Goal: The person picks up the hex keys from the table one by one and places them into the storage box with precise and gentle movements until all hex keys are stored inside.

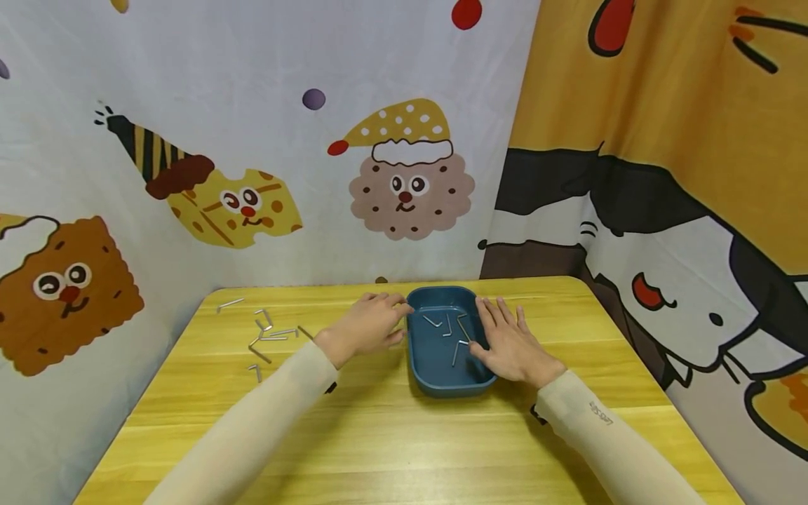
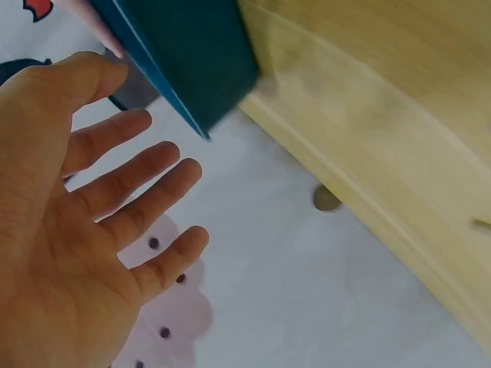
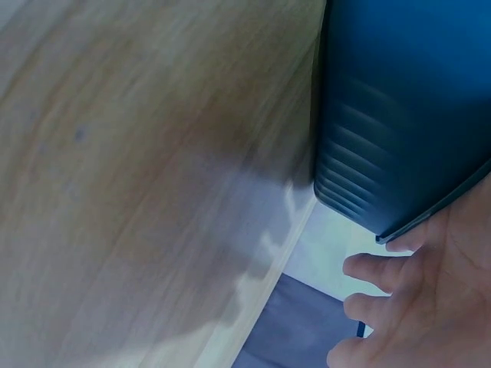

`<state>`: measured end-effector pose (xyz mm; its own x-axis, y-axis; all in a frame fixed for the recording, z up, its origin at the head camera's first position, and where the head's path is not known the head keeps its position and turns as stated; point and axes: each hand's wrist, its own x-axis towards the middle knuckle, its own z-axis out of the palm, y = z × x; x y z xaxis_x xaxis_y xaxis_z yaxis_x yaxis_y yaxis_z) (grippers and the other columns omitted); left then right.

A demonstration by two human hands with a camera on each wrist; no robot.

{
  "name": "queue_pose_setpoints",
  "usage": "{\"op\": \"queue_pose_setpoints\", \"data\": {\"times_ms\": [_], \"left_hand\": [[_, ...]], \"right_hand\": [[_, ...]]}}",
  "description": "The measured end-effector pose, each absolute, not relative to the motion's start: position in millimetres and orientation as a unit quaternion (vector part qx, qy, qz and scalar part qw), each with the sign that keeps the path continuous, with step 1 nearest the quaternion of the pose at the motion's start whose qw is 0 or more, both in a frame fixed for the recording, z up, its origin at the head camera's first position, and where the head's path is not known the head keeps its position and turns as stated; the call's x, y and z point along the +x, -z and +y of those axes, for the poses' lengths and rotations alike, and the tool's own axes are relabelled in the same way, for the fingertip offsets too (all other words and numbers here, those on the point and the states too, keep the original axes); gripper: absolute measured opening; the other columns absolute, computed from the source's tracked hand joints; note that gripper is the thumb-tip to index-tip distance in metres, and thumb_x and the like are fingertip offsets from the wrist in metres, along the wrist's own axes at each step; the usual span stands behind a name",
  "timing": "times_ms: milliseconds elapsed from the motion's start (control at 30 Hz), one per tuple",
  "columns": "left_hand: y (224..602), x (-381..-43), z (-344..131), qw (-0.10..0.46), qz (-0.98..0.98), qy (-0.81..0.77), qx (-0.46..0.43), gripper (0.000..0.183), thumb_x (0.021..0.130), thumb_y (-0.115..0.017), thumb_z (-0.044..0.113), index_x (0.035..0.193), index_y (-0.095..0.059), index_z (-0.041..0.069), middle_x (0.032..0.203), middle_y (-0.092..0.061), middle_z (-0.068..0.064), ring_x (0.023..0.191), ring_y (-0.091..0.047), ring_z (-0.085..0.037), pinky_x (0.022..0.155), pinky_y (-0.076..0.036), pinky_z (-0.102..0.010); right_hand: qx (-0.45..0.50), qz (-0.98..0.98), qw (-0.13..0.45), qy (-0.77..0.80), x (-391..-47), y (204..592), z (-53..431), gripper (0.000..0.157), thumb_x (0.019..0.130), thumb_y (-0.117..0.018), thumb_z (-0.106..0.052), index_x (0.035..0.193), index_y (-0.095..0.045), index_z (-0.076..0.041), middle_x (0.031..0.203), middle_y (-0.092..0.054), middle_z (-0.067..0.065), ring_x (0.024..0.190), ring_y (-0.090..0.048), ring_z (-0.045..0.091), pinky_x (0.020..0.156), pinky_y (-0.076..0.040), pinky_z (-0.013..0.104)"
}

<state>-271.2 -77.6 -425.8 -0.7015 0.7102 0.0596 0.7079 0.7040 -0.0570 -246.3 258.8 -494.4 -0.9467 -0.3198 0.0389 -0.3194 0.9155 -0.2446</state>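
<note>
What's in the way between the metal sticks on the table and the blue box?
The left hand and its sleeve are, between those sticks and the box. The box's raised side is in the way too, so sticks would probably need lifting over it.

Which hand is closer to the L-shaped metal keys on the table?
Left. The left hand is left of the blue tray, toward those keys; the right hand is farther, at the tray's right side.

Bright, even light fills the head view, leaving a pale sheen toward the near edge of the table [image 1: 404,456] and soft shadows beneath the sleeves [image 1: 252,424]. Both wrist views look dimmer and softly blurred.
</note>
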Motion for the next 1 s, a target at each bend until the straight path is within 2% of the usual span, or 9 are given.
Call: {"op": "queue_pose_setpoints", "data": {"times_ms": [200, 367, 600, 800, 1000], "left_hand": [[428, -270, -107, 0.035, -0.933, 0.004, -0.357, 0.049, 0.118, -0.072, 0.035, 0.161, -0.067, 0.012, 0.162, -0.069, -0.015, 0.147, -0.071, -0.040, 0.125, -0.057, -0.064], [433, -268, -130, 0.029, -0.942, 0.008, -0.335, 0.050, 0.118, -0.072, 0.036, 0.162, -0.067, 0.012, 0.164, -0.067, -0.015, 0.148, -0.070, -0.038, 0.125, -0.057, -0.064], [445, -266, -157, 0.045, -0.946, 0.015, -0.321, 0.047, 0.116, -0.076, 0.031, 0.157, -0.070, 0.009, 0.159, -0.069, -0.018, 0.141, -0.073, -0.040, 0.120, -0.060, -0.067], [452, -256, -179, 0.027, -0.951, 0.022, -0.306, 0.046, 0.116, -0.075, 0.030, 0.155, -0.071, 0.006, 0.155, -0.071, -0.021, 0.136, -0.075, -0.044, 0.110, -0.065, -0.067], [463, -248, -200, 0.015, -0.959, 0.040, -0.280, 0.048, 0.116, -0.075, 0.033, 0.154, -0.072, 0.005, 0.151, -0.072, -0.021, 0.128, -0.077, -0.041, 0.106, -0.066, -0.067]], "right_hand": [[-0.166, 0.978, 0.000, 0.125, -247, 493, 258, 0.096, 0.117, -0.064, -0.048, 0.187, -0.016, -0.003, 0.193, -0.023, 0.026, 0.181, -0.012, 0.056, 0.141, -0.005, 0.086], [-0.167, 0.979, 0.001, 0.121, -247, 494, 258, 0.096, 0.117, -0.064, -0.047, 0.186, -0.016, -0.002, 0.193, -0.024, 0.027, 0.181, -0.014, 0.056, 0.142, -0.006, 0.085], [-0.168, 0.978, 0.000, 0.121, -247, 495, 258, 0.096, 0.117, -0.064, -0.048, 0.187, -0.015, -0.003, 0.193, -0.024, 0.026, 0.181, -0.013, 0.056, 0.142, -0.005, 0.085], [-0.170, 0.978, -0.003, 0.119, -247, 497, 257, 0.096, 0.117, -0.064, -0.048, 0.187, -0.016, -0.003, 0.193, -0.024, 0.026, 0.181, -0.013, 0.056, 0.141, -0.006, 0.086], [-0.168, 0.978, -0.002, 0.122, -247, 496, 258, 0.096, 0.117, -0.065, -0.048, 0.187, -0.016, -0.003, 0.193, -0.023, 0.026, 0.181, -0.012, 0.056, 0.141, -0.005, 0.085]]}}
